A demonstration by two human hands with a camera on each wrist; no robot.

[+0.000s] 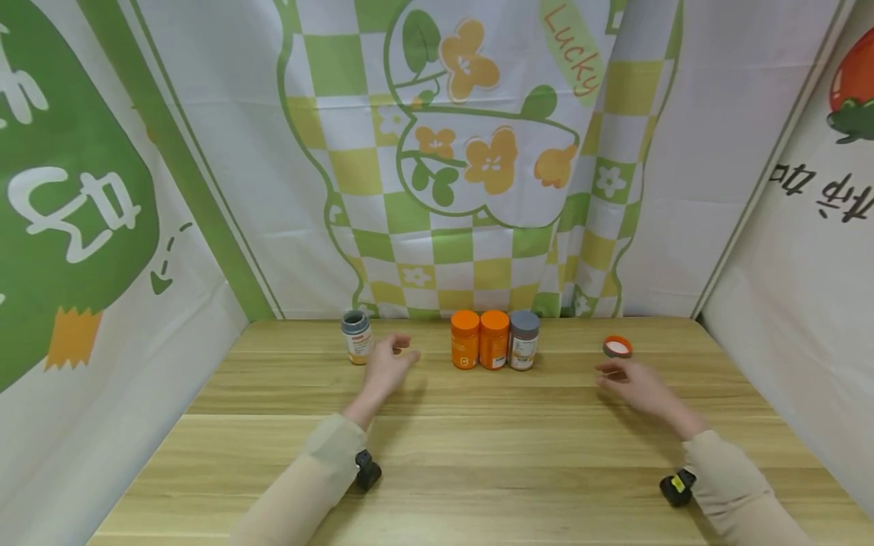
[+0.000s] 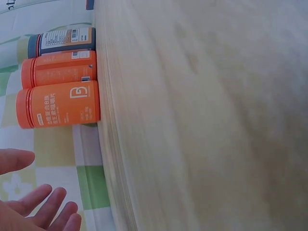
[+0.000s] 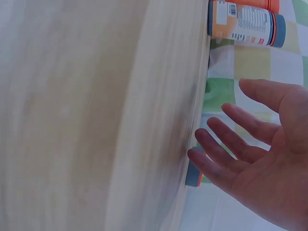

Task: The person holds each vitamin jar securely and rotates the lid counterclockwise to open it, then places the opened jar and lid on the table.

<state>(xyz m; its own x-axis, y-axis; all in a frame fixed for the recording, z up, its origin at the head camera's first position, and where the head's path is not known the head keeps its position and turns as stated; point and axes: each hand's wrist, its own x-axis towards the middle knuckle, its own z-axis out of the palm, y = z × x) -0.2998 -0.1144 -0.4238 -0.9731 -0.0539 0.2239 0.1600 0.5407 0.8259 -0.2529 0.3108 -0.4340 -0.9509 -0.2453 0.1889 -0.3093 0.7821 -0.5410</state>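
Note:
Three bottles stand side by side at the back of the table: an orange bottle (image 1: 465, 341), a second orange bottle (image 1: 495, 341) and a grey-capped bottle (image 1: 523, 343). Left of them is an uncapped bottle (image 1: 356, 338) with a grey neck, its mouth uncovered. My left hand (image 1: 388, 370) is just right of this uncapped bottle, fingers loosely spread and holding nothing. My right hand (image 1: 638, 388) hovers, relaxed and bare, in front of a loose cap (image 1: 617, 347), grey outside with an orange rim, lying with its pale inside showing. In the right wrist view, fingers partly cover the cap (image 3: 193, 173).
The wooden table (image 1: 464, 470) reaches back to a checked, flowered cloth (image 1: 478, 258). White printed cloth walls (image 1: 806, 303) stand at both sides. A small black device is worn at each wrist.

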